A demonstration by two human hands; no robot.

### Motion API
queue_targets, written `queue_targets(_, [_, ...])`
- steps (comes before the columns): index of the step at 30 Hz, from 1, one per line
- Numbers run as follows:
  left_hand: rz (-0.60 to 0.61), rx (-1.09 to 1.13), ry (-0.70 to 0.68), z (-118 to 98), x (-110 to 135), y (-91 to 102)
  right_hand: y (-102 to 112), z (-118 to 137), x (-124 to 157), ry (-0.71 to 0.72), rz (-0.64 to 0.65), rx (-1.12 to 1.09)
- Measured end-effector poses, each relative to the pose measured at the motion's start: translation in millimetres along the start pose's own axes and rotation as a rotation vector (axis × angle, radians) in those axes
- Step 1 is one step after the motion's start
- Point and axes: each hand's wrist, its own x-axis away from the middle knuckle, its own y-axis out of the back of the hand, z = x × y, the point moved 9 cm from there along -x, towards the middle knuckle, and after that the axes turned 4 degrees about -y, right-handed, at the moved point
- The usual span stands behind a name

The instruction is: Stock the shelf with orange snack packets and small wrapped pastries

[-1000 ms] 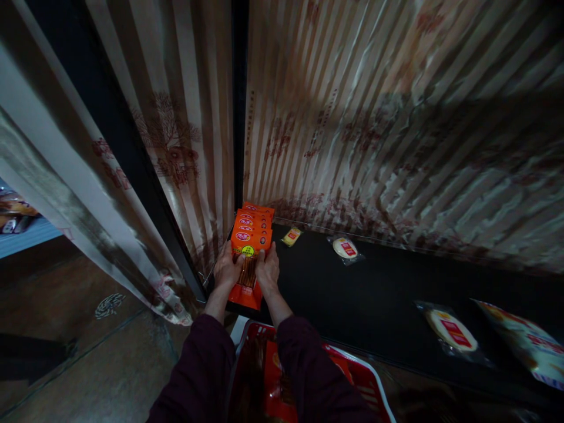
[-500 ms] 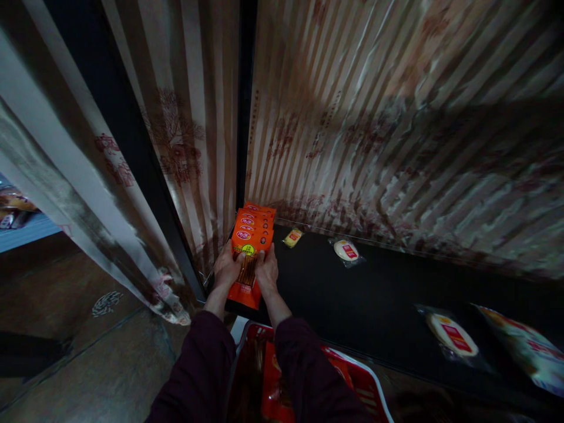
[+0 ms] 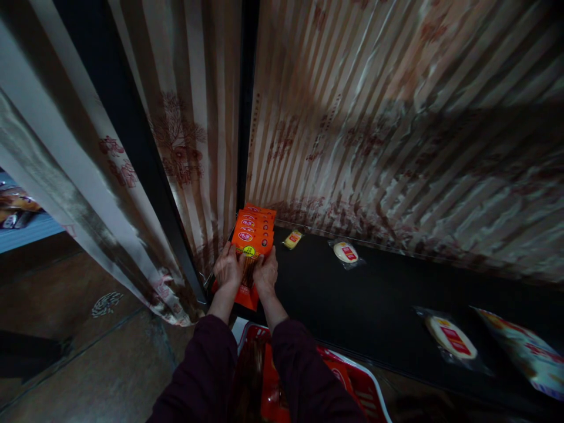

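Note:
Several orange snack packets (image 3: 253,229) lie overlapped in a row at the left end of the black shelf (image 3: 343,305). My left hand (image 3: 228,268) grips the left edge of the front packet, its thumb on top. On the other edge, my right hand (image 3: 266,272) holds the same packet with its thumb pressed on the front. Brown sticks show through the packet's clear window between my hands. Below my forearms stands a red basket (image 3: 374,388) with a white rim, holding more orange-red packets (image 3: 271,393).
On the shelf lie a small yellow packet (image 3: 293,239), a wrapped round white item (image 3: 346,252), another like it (image 3: 452,338) and a larger colourful bag (image 3: 524,352). Patterned curtains (image 3: 388,147) hang behind and at left, with a dark post (image 3: 145,158).
Both hands stay on the packet and have shifted only slightly, the left hand's fingers reaching a little higher along its edge. The shelf items look unmoved.

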Motion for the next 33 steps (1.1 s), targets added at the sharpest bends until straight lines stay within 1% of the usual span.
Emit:
queue_targets(3, [-0.038,-0.045,-0.024,-4,3,4.3,2,2,1,-0.010,0.006,-0.007])
queue_targets(5, [-0.050,-0.029,-0.067,-7,3,3.0,0,2,2,-0.019,0.024,-0.013])
queue_targets(8, [0.005,0.019,-0.116,-9,4,-8.2,-3,3,3,-0.013,0.046,-0.016])
queue_targets(11, [0.048,0.039,-0.119,-8,4,-16.2,-3,2,3,-0.014,0.051,-0.011])
queue_targets(13, [0.027,0.039,-0.122,-8,3,-13.3,-3,3,2,-0.007,0.066,-0.005])
queue_targets(16, [-0.038,0.047,-0.148,-10,3,-3.0,-4,4,2,0.011,0.108,-0.005])
queue_targets(17, [-0.042,0.050,-0.162,-10,3,-1.6,-5,4,2,0.008,0.112,-0.010])
queue_targets(19, [-0.005,0.057,-0.190,-11,2,-4.8,-6,4,4,-0.003,0.094,-0.026])
queue_targets(21, [0.056,0.065,-0.210,-10,2,-12.4,-6,4,7,-0.010,0.058,-0.044])
queue_targets(23, [0.092,0.073,-0.220,-10,1,-18.2,-6,5,9,-0.011,0.021,-0.057])
queue_targets(25, [0.102,0.083,-0.224,-9,0,-20.1,-5,6,11,-0.011,-0.001,-0.061])
queue_targets(33, [0.082,0.142,-0.220,-10,0,-14.4,-5,4,9,-0.032,0.015,-0.073])
